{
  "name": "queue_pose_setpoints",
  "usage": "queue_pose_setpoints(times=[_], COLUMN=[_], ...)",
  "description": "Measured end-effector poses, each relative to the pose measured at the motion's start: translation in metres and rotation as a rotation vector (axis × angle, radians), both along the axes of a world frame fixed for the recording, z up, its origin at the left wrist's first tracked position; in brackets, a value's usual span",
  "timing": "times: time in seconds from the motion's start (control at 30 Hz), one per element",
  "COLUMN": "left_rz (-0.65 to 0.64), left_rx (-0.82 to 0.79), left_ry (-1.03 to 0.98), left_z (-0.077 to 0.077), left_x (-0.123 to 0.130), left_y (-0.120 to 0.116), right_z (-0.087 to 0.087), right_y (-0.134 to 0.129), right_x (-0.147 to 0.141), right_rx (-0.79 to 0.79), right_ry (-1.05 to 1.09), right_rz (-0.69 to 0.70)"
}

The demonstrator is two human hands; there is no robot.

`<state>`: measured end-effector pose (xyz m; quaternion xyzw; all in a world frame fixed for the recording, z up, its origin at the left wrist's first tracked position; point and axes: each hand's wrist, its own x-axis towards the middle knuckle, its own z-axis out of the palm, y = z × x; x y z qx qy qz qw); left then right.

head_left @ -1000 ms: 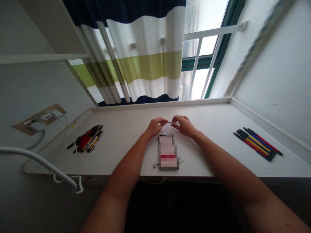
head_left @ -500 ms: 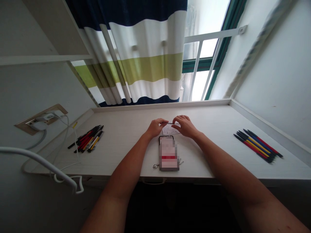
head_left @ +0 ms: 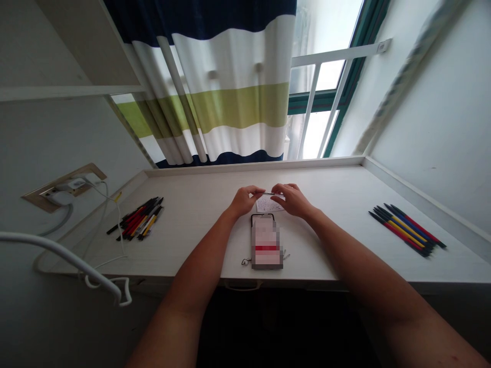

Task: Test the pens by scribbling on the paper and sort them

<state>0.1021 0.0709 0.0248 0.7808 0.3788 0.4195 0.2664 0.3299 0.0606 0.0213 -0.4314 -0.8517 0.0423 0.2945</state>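
Note:
Near the middle of the white desk (head_left: 199, 220), my left hand (head_left: 244, 201) pinches one end of a thin dark pen (head_left: 269, 193). The fingers of my right hand (head_left: 290, 199) are closed around the pen's other end. The pen lies level between both hands, just above a small sheet of paper with writing (head_left: 269, 204). Below the paper rests a phone (head_left: 266, 243) with a blurred screen. My right hand covers part of the paper's right side.
Several pens lie in a loose pile (head_left: 138, 220) at the left. At the right, several coloured pens (head_left: 406, 230) lie side by side. A white cable (head_left: 121, 225) runs from the wall socket (head_left: 65, 188) over the desk's left side. A curtain (head_left: 230, 87) hangs behind.
Both hands hold nearly the same place. The fingers of my right hand have shifted slightly at the pen.

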Motion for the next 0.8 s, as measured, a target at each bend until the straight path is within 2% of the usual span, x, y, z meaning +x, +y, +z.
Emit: queue_pose_setpoints(times=[0.13, 0.23, 0.33, 0.47, 0.57, 0.7, 0.8], left_rz=[-0.034, -0.041, -0.034, -0.12, -0.173, -0.169, -0.159], left_rx=[0.008, -0.03, -0.143, -0.301, -0.379, -0.349, -0.318], left_ry=[-0.04, -0.112, -0.292, -0.421, -0.53, -0.604, -0.567], left_z=[0.0, 0.0, -0.001, -0.003, -0.004, -0.004, 0.0], left_x=[0.001, 0.005, 0.009, 0.016, 0.022, 0.026, 0.027], left_y=[-0.001, -0.001, -0.001, -0.003, -0.004, -0.005, -0.007], right_z=[0.005, 0.006, 0.003, 0.002, 0.004, 0.007, 0.011], right_y=[-0.001, -0.002, -0.002, -0.007, -0.012, -0.015, -0.017], right_x=[0.001, 0.001, -0.002, -0.012, -0.02, -0.025, -0.024], right_rx=[0.003, -0.091, -0.239, -0.467, -0.524, -0.491, -0.594], right_ry=[0.009, 0.071, 0.307, 0.597, 0.698, 0.735, 0.776], right_rz=[-0.008, -0.01, 0.003, 0.119, 0.189, 0.2, 0.236])
